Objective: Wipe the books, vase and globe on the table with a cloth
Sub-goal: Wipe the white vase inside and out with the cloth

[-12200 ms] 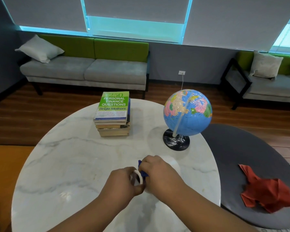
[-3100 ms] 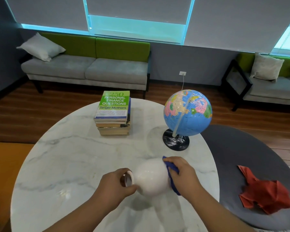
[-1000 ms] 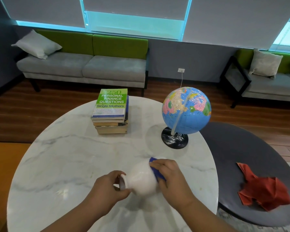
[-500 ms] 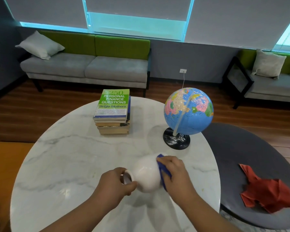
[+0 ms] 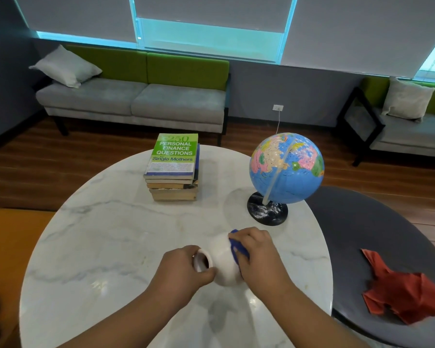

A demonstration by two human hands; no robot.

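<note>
Head view: vase (image 5: pixel 221 263) sideways, mouth leftward, base probably under cloth (image 5: pixel 236 247).

My left grip (image 5: pixel 183 270) is curled round the neck of the vase (image 5: pixel 222 263), thumb underneath. My right grip (image 5: pixel 260 259) sits knuckles up, fingers bent over the cloth (image 5: pixel 236 248), pressing it against the vase's side.

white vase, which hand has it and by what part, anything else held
The left hand grips the white ceramic vase by its neck, at the mouth. The right hand holds a blue cloth, fingers curled over it against the vase's body.
</note>
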